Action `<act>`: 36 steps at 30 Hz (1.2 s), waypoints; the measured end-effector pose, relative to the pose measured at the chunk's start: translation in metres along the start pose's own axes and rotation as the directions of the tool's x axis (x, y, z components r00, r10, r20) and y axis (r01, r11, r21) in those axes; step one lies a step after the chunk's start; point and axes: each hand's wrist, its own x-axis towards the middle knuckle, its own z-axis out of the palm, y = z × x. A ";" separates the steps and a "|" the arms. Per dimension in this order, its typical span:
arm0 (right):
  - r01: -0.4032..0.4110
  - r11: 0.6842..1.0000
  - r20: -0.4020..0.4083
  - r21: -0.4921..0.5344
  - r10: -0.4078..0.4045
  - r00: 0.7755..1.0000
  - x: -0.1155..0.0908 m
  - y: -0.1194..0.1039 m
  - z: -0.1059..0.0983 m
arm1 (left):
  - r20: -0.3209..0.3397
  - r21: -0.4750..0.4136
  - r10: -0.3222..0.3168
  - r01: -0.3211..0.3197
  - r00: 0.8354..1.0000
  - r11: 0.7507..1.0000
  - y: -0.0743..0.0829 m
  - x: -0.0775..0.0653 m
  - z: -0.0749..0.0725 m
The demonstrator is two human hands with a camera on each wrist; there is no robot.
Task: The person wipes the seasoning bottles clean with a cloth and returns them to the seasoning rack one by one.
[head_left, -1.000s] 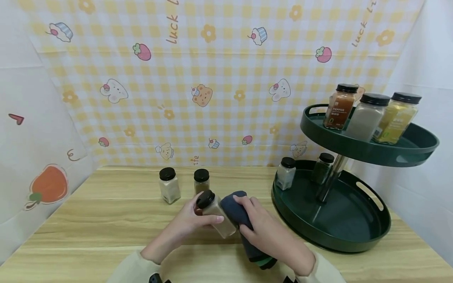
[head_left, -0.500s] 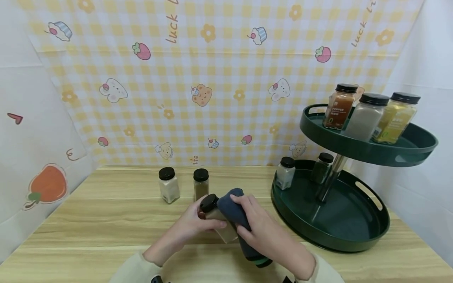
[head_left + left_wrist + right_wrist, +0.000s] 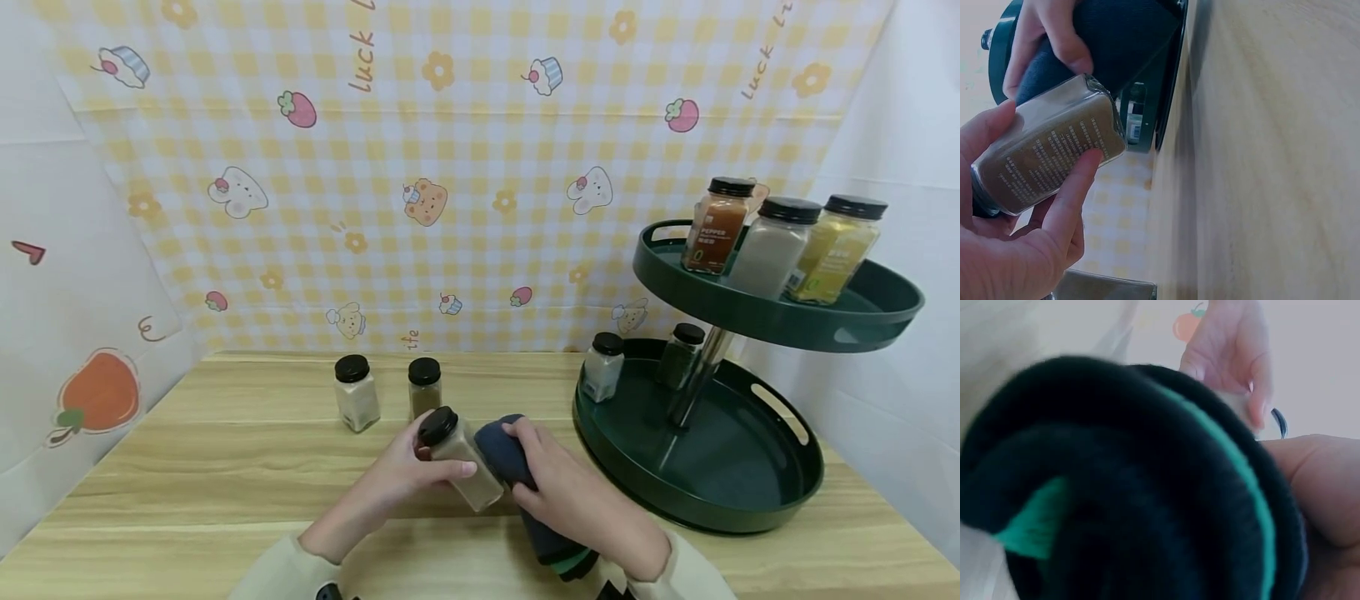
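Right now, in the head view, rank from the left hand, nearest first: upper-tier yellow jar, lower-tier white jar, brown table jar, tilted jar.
1. Tilted jar: in the left hand.
2. Brown table jar: behind the hand.
3. Lower-tier white jar: to the right.
4. Upper-tier yellow jar: farther right, higher.

In the head view, we are losing the base of the brown jar (image 3: 425,400) behind the left hand (image 3: 411,469) and the held jar (image 3: 471,477). From the left wrist, we are finding its print (image 3: 1047,156) too small to read. From the right wrist, we are seeing the dark cloth (image 3: 1166,487) blurred, cut off below, hiding most of the held jar.
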 end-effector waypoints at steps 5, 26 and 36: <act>-0.006 0.998 -0.049 0.069 0.009 0.999 -0.001 -0.011 -0.001 | 0.023 0.006 0.004 -0.004 1.000 1.000 0.001 0.000 0.000; -0.036 0.996 -0.002 0.078 0.037 0.999 0.003 0.000 0.002 | 0.027 0.019 0.006 -0.007 1.000 1.000 0.000 -0.001 0.001; -0.015 0.994 -0.034 0.105 0.019 0.999 0.001 -0.007 0.000 | 0.025 0.025 0.003 -0.004 1.000 1.000 0.002 -0.002 -0.001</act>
